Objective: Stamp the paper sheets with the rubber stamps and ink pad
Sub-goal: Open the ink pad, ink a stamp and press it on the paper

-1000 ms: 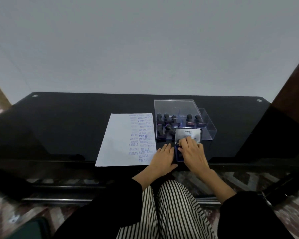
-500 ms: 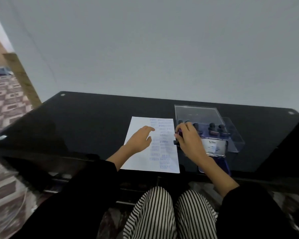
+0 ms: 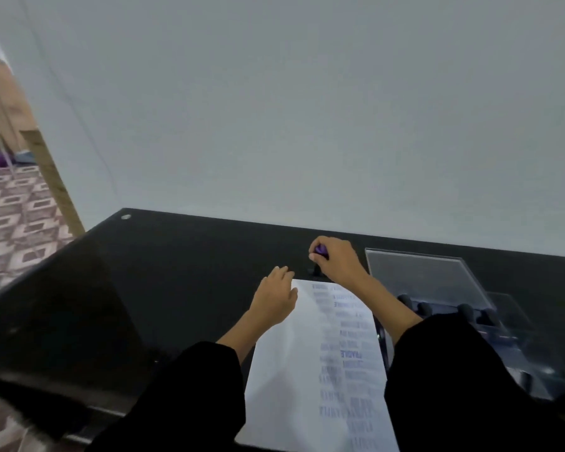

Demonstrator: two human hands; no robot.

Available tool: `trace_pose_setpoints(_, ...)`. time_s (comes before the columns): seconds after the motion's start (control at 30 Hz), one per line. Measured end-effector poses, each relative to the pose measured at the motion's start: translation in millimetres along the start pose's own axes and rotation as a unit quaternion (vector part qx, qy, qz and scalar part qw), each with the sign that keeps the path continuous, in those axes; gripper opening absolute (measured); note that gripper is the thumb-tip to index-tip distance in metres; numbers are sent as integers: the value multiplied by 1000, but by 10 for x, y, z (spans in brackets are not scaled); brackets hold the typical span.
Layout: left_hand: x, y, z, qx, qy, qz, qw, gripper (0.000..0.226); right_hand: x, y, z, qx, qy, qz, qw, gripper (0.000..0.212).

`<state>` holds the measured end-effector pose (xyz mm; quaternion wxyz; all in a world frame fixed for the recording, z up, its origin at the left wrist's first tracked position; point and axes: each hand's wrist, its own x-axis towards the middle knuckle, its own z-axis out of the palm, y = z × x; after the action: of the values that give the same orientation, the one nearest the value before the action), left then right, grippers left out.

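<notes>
Both hands are forward over the black surface (image 3: 183,288); the right hand (image 3: 338,261) is curled tight around a purple-topped rubber stamp (image 3: 321,249), holding it above the dark glass just past the far edge of the paper sheet (image 3: 291,370), apart from the page; the left hand (image 3: 274,300) is loose, fingers spread and grasping nothing, its palm lying over the sheet's far left corner, apparently steadying it.

The sheet lies near the front edge of the surface, between the two black sleeves; its right-hand half carries columns of bluish stamped words running from the far edge down to the near one, blurred so that most cannot be read; its left-hand half is bare white; so by my reading the job is about half done on this page, with the right columns filled and the left ones waiting.

To the right stands a clear plastic box (image 3: 437,282) with dark round stamp handles (image 3: 424,308) showing inside it, so several stamps remain available; the ink pad is not clearly visible, probably hidden behind the right sleeve; I cannot tell whether the held stamp is freshly inked.

What is left, as I judge it, is bringing this stamp down onto the blank area, then repeating; only this single sheet shows, and whether others wait cannot be told.
</notes>
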<state>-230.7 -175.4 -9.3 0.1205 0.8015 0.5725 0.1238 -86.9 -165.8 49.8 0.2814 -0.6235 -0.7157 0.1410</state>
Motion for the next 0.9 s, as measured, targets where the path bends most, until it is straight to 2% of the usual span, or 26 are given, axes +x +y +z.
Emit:
trace_pose_setpoints(0.27,291,-157,323,83,-38,-39,995,59,398,109,349,-19,-47,30,998,18)
trace_pose_setpoints(0.9,182,-246,570,86,-40,-29,995,64,402,222,549,-33,-64,55,996,18)
